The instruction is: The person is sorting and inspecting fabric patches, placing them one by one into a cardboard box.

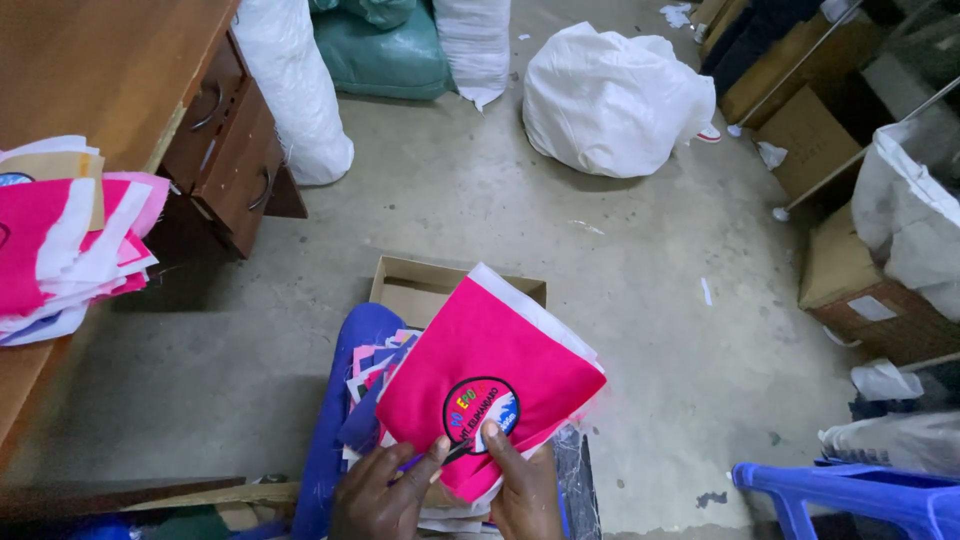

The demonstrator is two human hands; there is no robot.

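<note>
The right hand (pixel 525 488) presses its fingers (pixel 493 437) closed on the round patch (pixel 480 413) of the pink cloth (pixel 490 365). The left hand (pixel 385 492) pinches a thin dark tool (pixel 450 455) just below the patch. The cloth lies on a stack of pieces (pixel 375 385) in the lap, in front of the cardboard box (pixel 415 290). Trimming is best done with the cloth flat and the tool tip kept shallow along the patch edge.

Soft, even daylight fills the scene, brightest on the white sacks (pixel 610 100). Shadows pool under the wooden desk (pixel 110 60). Straight edges bow toward the frame's corners.
</note>
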